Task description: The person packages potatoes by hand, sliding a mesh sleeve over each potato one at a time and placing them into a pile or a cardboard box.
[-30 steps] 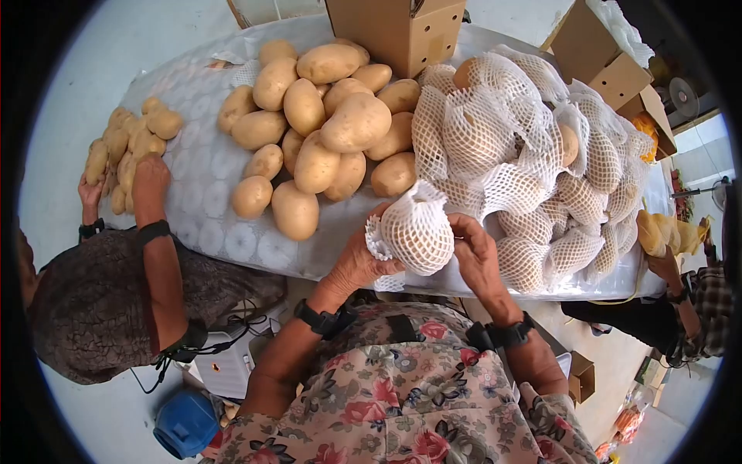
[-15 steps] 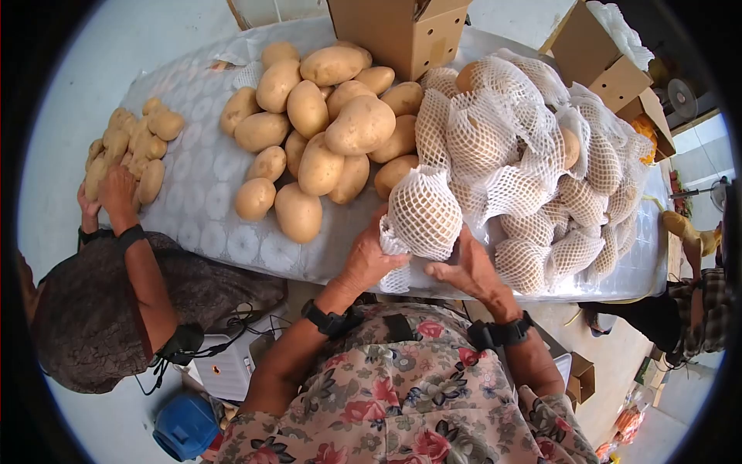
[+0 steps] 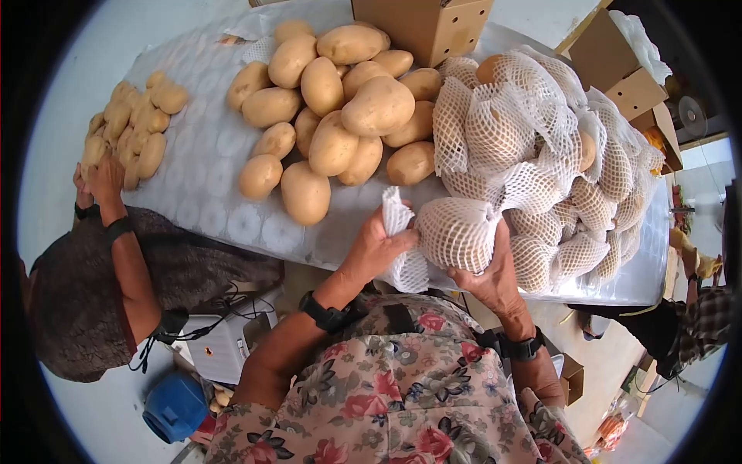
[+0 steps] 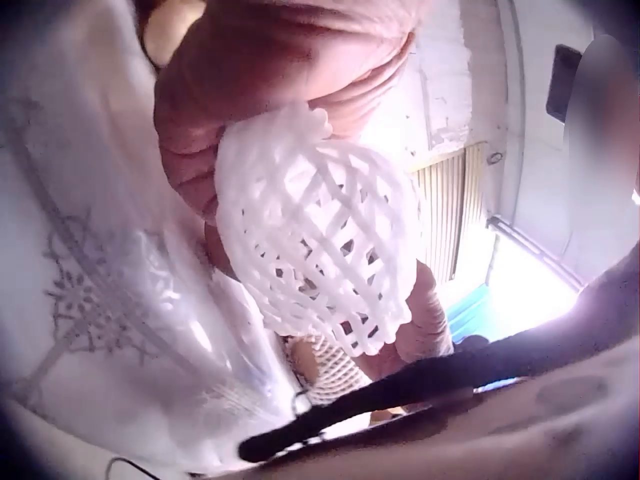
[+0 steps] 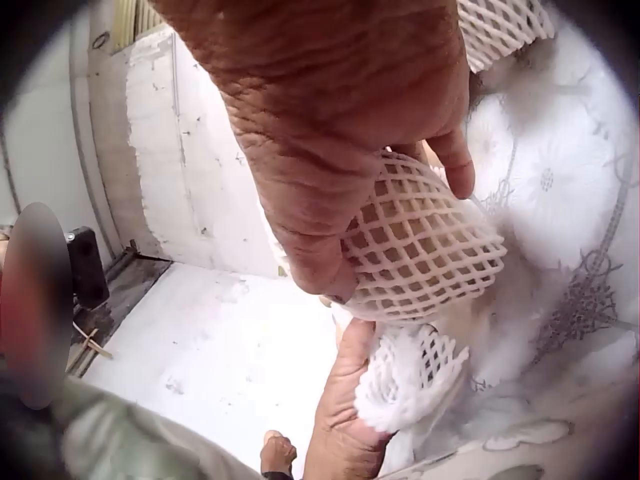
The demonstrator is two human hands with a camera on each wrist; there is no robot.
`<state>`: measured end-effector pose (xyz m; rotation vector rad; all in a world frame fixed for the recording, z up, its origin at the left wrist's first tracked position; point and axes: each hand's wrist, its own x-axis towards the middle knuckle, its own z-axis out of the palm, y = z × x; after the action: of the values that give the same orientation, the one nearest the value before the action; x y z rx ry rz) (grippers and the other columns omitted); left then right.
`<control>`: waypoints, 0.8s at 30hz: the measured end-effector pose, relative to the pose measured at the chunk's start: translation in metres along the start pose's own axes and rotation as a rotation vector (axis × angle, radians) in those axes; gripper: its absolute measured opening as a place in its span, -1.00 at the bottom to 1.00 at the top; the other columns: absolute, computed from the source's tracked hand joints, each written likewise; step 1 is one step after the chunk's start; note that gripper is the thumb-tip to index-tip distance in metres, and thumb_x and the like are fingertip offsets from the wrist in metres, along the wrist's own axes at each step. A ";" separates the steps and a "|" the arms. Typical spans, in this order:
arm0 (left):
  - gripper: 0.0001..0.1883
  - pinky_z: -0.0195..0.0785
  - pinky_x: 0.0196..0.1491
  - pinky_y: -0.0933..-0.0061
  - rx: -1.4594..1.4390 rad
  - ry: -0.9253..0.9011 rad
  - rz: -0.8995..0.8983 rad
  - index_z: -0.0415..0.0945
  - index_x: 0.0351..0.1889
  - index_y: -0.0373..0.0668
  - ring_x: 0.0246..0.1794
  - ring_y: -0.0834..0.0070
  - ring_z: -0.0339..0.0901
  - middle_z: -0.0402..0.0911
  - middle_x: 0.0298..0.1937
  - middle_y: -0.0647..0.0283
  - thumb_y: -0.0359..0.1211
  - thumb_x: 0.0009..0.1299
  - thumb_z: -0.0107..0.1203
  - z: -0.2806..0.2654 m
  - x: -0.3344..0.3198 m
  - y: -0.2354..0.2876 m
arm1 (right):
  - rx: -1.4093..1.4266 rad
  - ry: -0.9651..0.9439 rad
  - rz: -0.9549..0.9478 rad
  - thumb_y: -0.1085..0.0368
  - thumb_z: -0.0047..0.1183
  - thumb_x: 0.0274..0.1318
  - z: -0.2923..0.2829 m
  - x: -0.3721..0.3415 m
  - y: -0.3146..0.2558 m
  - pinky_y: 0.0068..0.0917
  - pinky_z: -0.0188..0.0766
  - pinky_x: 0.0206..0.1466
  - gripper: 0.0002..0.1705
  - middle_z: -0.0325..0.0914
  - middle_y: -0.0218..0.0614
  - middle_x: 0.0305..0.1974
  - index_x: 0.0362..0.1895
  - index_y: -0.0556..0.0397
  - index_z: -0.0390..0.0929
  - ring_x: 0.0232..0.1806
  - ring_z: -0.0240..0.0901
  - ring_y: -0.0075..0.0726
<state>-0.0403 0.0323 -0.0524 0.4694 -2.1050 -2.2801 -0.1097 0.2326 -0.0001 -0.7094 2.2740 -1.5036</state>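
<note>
My right hand (image 3: 498, 282) grips a potato in a white foam net (image 3: 456, 234), held over the table's front edge; in the right wrist view the thumb and fingers curl round the netted potato (image 5: 425, 240). My left hand (image 3: 371, 251) holds an empty, crumpled foam net (image 3: 406, 267) just left of it, its fingers curled round the net, and the left thumb reaches near the netted potato. In the left wrist view the loose net (image 4: 320, 235) hangs from the left hand (image 4: 285, 70). Bare potatoes (image 3: 332, 145) lie piled behind the left hand, netted potatoes (image 3: 533, 185) behind the right.
A cardboard box (image 3: 421, 29) stands at the table's back, with another box (image 3: 610, 62) at the back right. On the left, a person's hands (image 3: 104, 178) touch a smaller potato pile (image 3: 139, 124). Another person's arm (image 3: 692, 263) is at the far right.
The netted potato has turned onto its side and moved right into my right hand's grip. My left hand has come away from it with a loose net. The left person's hands have shifted slightly.
</note>
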 end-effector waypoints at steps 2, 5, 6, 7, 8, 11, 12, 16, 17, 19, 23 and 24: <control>-0.65 0.38 -0.17 0.57 -0.097 -0.082 -0.034 0.40 -0.02 -0.28 -0.27 0.68 0.45 0.53 -0.22 0.35 -0.42 0.24 0.16 0.000 0.005 -0.017 | 0.063 -0.002 0.021 0.28 0.32 -0.42 0.002 -0.003 -0.001 -0.39 0.23 0.21 0.10 0.36 -0.13 0.07 0.29 0.19 -0.01 0.10 0.31 -0.25; -0.70 0.41 -0.19 0.54 -0.418 -0.138 -0.148 0.43 -0.07 -0.23 -0.28 0.66 0.47 0.52 -0.25 0.37 -0.42 0.24 0.16 0.001 0.005 -0.012 | 0.023 -0.009 0.039 0.29 0.33 -0.43 -0.002 -0.010 0.012 -0.36 0.19 0.24 0.17 0.31 -0.11 0.11 0.33 0.19 -0.09 0.14 0.27 -0.24; -0.72 0.42 -0.20 0.53 -0.461 -0.130 -0.173 0.43 -0.09 -0.22 -0.29 0.66 0.47 0.52 -0.25 0.37 -0.42 0.24 0.15 -0.002 0.004 -0.013 | -0.012 -0.002 0.028 0.29 0.33 -0.43 -0.003 -0.011 0.013 -0.36 0.18 0.25 0.18 0.30 -0.10 0.12 0.33 0.19 -0.10 0.15 0.26 -0.24; -0.73 0.43 -0.21 0.52 -0.505 -0.122 -0.198 0.43 -0.11 -0.21 -0.29 0.66 0.48 0.52 -0.26 0.37 -0.42 0.24 0.15 -0.005 0.004 -0.013 | 0.019 0.000 0.049 0.29 0.33 -0.43 -0.004 -0.013 0.014 -0.35 0.17 0.25 0.18 0.29 -0.10 0.13 0.34 0.19 -0.11 0.16 0.25 -0.23; -0.74 0.43 -0.20 0.51 -0.566 -0.134 -0.233 0.44 -0.12 -0.20 -0.30 0.64 0.48 0.51 -0.27 0.38 -0.41 0.24 0.16 -0.006 0.003 -0.012 | 0.051 0.000 0.070 0.29 0.32 -0.43 -0.004 -0.014 0.015 -0.34 0.16 0.26 0.18 0.28 -0.09 0.14 0.34 0.19 -0.11 0.17 0.24 -0.22; -0.72 0.43 -0.23 0.47 -0.718 -0.155 -0.297 0.42 -0.14 -0.23 -0.33 0.58 0.49 0.52 -0.31 0.37 -0.41 0.22 0.19 -0.004 0.001 -0.002 | 0.057 -0.009 0.066 0.22 0.38 -0.44 -0.003 -0.015 0.020 -0.33 0.15 0.28 0.22 0.25 -0.08 0.16 0.34 0.19 -0.11 0.19 0.21 -0.20; -0.71 0.43 -0.24 0.45 -0.492 -0.119 -0.187 0.41 -0.13 -0.23 -0.33 0.53 0.51 0.54 -0.32 0.33 -0.41 0.21 0.19 -0.001 0.004 -0.008 | 0.043 -0.014 0.054 0.19 0.40 -0.45 -0.002 -0.015 0.023 -0.32 0.14 0.28 0.24 0.25 -0.08 0.17 0.34 0.18 -0.11 0.20 0.21 -0.19; -0.66 0.42 -0.22 0.31 0.511 0.064 0.243 0.39 -0.11 -0.24 -0.32 0.25 0.58 0.59 -0.33 0.05 -0.45 0.15 0.19 0.002 0.016 -0.014 | 0.130 0.046 -0.016 0.04 0.50 -0.54 0.013 -0.011 0.029 -0.33 0.13 0.29 0.34 0.21 -0.08 0.19 0.33 0.18 -0.08 0.22 0.19 -0.19; -0.66 0.42 -0.21 0.30 0.636 0.062 0.205 0.40 -0.11 -0.24 -0.30 0.23 0.58 0.59 -0.33 0.01 -0.46 0.14 0.19 0.002 0.017 -0.012 | 0.122 0.039 -0.030 0.01 0.52 -0.56 0.015 -0.009 0.030 -0.34 0.13 0.30 0.36 0.21 -0.08 0.19 0.33 0.18 -0.07 0.23 0.18 -0.19; -0.64 0.42 -0.18 0.30 0.781 0.047 0.157 0.41 -0.10 -0.24 -0.28 0.22 0.59 0.59 -0.30 0.00 -0.48 0.12 0.19 0.001 0.017 -0.011 | 0.150 0.031 -0.061 0.05 0.53 -0.58 0.019 -0.007 0.028 -0.34 0.13 0.30 0.34 0.21 -0.09 0.18 0.32 0.17 -0.04 0.23 0.18 -0.21; -0.50 0.41 -0.13 0.34 0.526 0.045 0.322 0.38 0.02 -0.24 -0.23 0.32 0.57 0.59 -0.24 0.08 -0.46 0.08 0.24 -0.012 0.021 -0.004 | 0.143 0.004 -0.061 -0.12 0.51 -0.56 0.022 0.001 0.037 -0.29 0.12 0.31 0.42 0.18 -0.01 0.20 0.34 0.16 -0.12 0.25 0.17 -0.14; -0.46 0.41 -0.11 0.35 0.378 0.047 0.400 0.37 0.06 -0.24 -0.21 0.36 0.56 0.59 -0.22 0.10 -0.44 0.07 0.26 -0.020 0.019 0.000 | 0.146 0.008 -0.067 -0.02 0.50 -0.55 0.022 0.004 0.033 -0.31 0.14 0.30 0.35 0.22 -0.05 0.17 0.33 0.15 -0.08 0.23 0.19 -0.18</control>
<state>-0.0545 0.0093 -0.0574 0.0832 -2.3506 -1.6536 -0.1089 0.2246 -0.0392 -0.7452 2.1386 -1.6861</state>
